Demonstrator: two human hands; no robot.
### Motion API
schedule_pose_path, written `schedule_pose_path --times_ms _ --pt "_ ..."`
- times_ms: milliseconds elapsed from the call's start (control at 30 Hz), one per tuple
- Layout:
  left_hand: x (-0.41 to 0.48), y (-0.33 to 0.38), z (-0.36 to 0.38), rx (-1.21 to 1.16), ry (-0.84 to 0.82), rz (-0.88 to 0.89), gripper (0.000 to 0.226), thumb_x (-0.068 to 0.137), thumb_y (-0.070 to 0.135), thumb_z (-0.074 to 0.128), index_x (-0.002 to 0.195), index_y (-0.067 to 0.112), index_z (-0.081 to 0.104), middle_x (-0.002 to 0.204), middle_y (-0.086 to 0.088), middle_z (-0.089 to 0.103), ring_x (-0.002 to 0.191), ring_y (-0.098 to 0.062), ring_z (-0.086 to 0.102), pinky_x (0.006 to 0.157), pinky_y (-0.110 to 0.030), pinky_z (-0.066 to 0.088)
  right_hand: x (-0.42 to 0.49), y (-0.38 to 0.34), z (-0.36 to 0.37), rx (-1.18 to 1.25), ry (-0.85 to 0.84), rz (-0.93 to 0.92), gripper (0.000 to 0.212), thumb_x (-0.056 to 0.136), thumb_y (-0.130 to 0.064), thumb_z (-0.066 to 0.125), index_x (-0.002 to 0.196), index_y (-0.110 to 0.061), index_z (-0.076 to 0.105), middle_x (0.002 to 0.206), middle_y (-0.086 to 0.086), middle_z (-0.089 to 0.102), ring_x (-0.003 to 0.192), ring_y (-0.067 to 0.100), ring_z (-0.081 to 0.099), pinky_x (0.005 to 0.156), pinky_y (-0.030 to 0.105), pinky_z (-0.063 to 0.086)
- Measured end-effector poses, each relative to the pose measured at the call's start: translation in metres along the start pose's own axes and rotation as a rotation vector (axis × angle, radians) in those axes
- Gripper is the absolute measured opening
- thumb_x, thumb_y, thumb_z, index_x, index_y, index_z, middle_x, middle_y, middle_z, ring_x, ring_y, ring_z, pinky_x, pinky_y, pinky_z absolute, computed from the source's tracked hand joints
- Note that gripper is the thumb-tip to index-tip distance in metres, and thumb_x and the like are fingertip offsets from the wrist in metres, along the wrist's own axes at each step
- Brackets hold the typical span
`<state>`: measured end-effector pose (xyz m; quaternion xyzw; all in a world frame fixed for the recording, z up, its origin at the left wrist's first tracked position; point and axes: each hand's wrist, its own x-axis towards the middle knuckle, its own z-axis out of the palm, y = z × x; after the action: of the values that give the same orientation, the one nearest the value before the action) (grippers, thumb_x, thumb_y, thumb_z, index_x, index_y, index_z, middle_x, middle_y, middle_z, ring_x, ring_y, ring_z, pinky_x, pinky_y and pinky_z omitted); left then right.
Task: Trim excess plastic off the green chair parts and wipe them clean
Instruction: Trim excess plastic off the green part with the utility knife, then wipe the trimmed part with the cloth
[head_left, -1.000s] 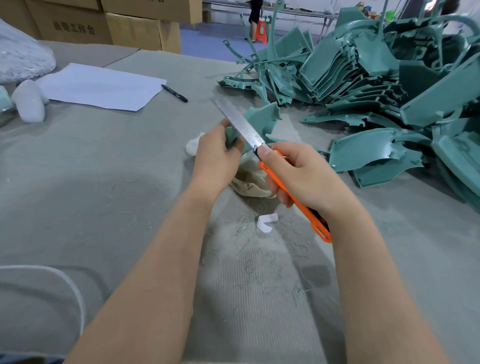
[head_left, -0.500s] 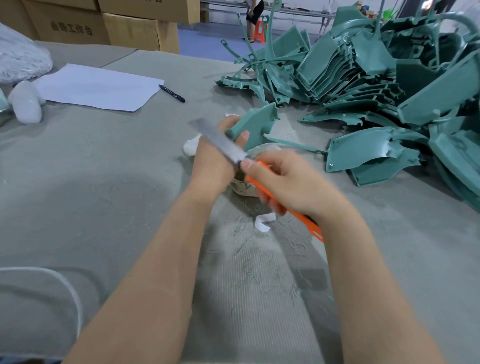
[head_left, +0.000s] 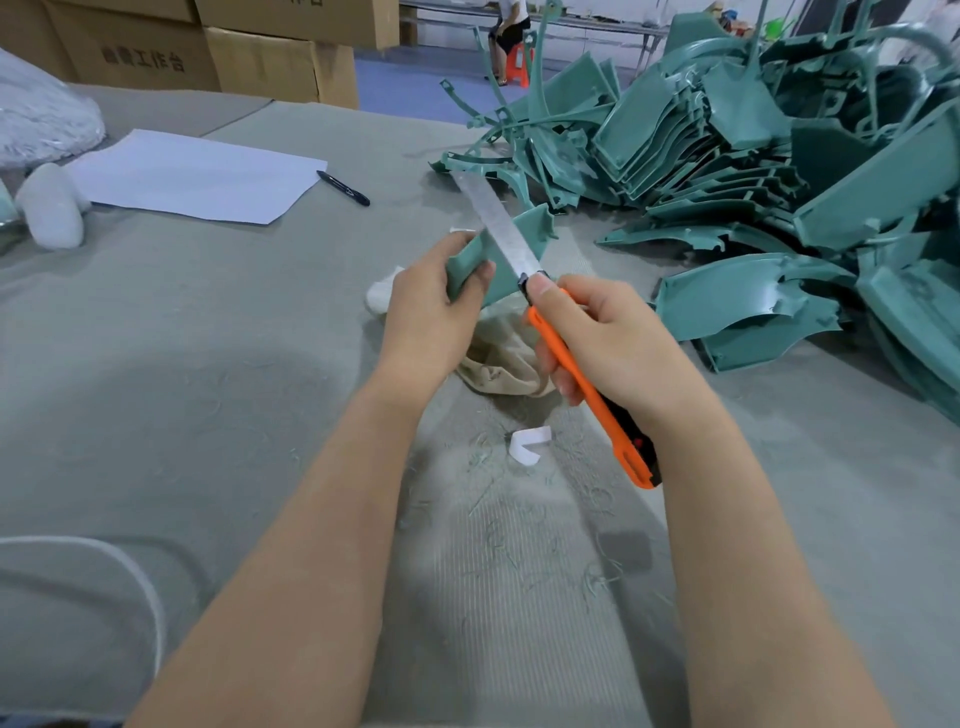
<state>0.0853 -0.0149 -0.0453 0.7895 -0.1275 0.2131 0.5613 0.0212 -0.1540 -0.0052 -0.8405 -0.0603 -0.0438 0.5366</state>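
Knife (head_left: 546, 332) higher, across left hand's (head_left: 426, 322) part (head_left: 537, 231).

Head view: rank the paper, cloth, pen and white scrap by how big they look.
1. paper
2. cloth, partly hidden
3. pen and white scrap: they look much alike. The pen is longer but thinner and lies farther off, so I won't rank them.

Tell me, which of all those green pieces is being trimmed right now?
The small green piece gripped in the left hand, with the knife laid across it; the others lie in the pile on the table.
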Motion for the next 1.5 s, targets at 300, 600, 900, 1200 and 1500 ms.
schedule_pose_path --times_ms 300,600,900,1200,1500 --pt "0.001 -0.009 -0.002 -0.15 0.025 -0.316 0.017 0.093 0.024 0.062 0.103 0.012 0.067 0.097 -0.004 0.07 0.095 -0.023 0.067 0.091 -0.044 0.052 0.02 0.051 -0.029 -0.292 0.342 0.287 0.05 0.097 -0.041 0.047 0.095 0.007 0.06 0.082 0.018 0.064 0.074 0.033 0.068 0.069 0.041 0.055" --pt "0.014 0.003 -0.019 -1.214 0.249 -0.519 0.013 0.096 0.011 0.056 0.108 0.015 0.059 0.099 -0.004 0.072 0.086 -0.017 0.071 0.073 -0.035 0.06 0.029 0.081 -0.025 -0.652 0.303 0.481 0.036 0.094 -0.04 0.056 0.108 -0.007 0.051 0.107 0.016 0.055 0.092 0.032 0.051 0.067 0.033 0.036" --pt "0.011 0.003 -0.027 -1.527 0.32 -0.648 0.005 0.091 0.012 0.057 0.093 0.008 0.059 0.085 -0.008 0.067 0.074 -0.019 0.063 0.061 -0.025 0.054 0.023 0.039 0.012 -0.474 0.233 -0.07 0.076 0.081 -0.065 0.058 0.144 -0.026 0.038 0.148 0.005 0.039 0.14 0.026 0.028 0.116 0.046 0.022" --pt "0.012 0.003 -0.031 -1.464 0.329 -0.6 0.011 0.092 0.017 0.058 0.102 0.012 0.059 0.083 -0.006 0.067 0.076 -0.018 0.062 0.065 -0.026 0.05 0.052 0.026 0.028 -0.392 0.396 0.041 0.014 0.099 -0.011 0.043 0.103 -0.015 0.056 0.094 -0.001 0.059 0.078 0.007 0.054 0.062 0.01 0.037" --pt "0.007 0.014 -0.004 -1.166 0.128 -0.542 0.03 0.096 0.011 0.056 0.126 0.012 0.055 0.124 -0.005 0.065 0.101 -0.015 0.067 0.08 -0.029 0.058 0.023 0.002 -0.033 0.681 0.712 -0.177 0.022 0.091 -0.037 0.061 0.087 -0.015 0.061 0.076 -0.001 0.063 0.07 0.015 0.06 0.064 0.03 0.05"
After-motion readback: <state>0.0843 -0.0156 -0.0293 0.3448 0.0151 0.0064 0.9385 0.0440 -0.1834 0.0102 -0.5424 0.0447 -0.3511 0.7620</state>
